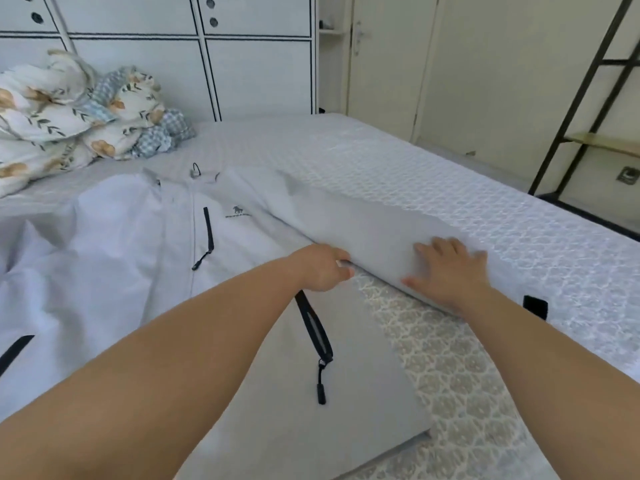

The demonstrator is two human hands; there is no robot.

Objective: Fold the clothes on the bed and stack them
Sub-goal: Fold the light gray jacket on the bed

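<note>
Two bare arms reach out from the near edge of the bed [519, 209]. Under them lies a pale grey jacket [242, 341], spread flat with its front up. It covers the near left part of the bed, and its hem comes close to the near edge.

One sleeve [363, 223] of the jacket sticks out to the right, across the patterned bed cover. Both hands are on the end of this sleeve. The left hand [323, 268] has its fingers curled round the near edge of the sleeve and pinches it. The right hand [450, 271] lies flat on top of the sleeve with its fingers spread, pressing it down.

I think this is the first fold of the jacket: the sleeve has to come in over the chest. The body of the jacket is not folded yet. For the next move, it looks like the hands must lift the sleeve end and lay it across the front, near the black chest zip [207, 233]. The cloth looks thin and slippery, so it may slide back if it is let go too soon. A long pocket zip [315, 327] with a hanging pull lies under the left arm and could bunch up.

A heap of flowery bedding [69, 112] sits at the far left corner of the bed. No basket or box can be seen, and no stack of folded clothes has been started.
</note>
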